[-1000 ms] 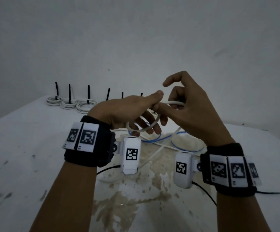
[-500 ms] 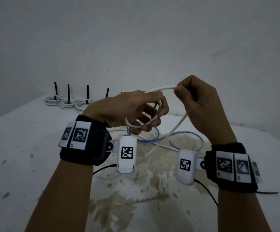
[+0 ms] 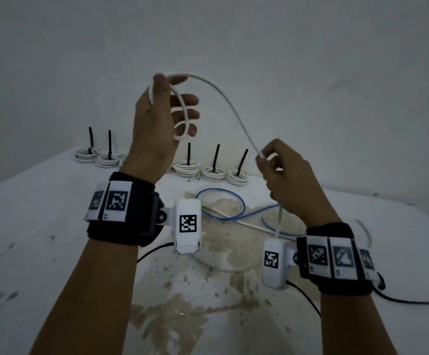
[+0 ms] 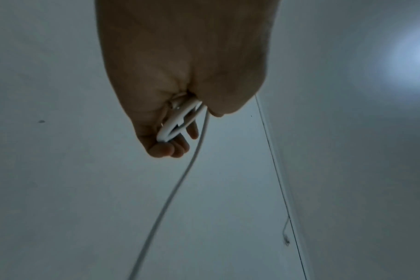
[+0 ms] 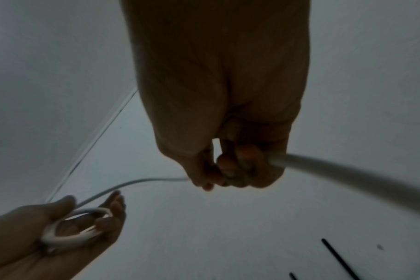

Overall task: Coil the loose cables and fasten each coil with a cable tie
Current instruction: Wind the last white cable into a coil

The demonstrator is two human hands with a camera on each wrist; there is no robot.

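Hands (image 3: 154, 129) two, tied coils (image 3: 186, 167) six.

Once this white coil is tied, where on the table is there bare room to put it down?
Bare tabletop lies to the left, in front of the finished coils, and at the far right edge. The centre is crowded: a blue cable and white cable cross the stained patch.

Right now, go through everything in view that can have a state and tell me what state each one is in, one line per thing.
White cable: partly coiled, rest trailing down to the table.
Left hand: raised, holds the started loops.
Right hand: grips the cable's free run.
Finished coils: tied, black tie tails upright, resting on the table's far edge.
Blue cable: loose, uncoiled on the table.
Table: stained.
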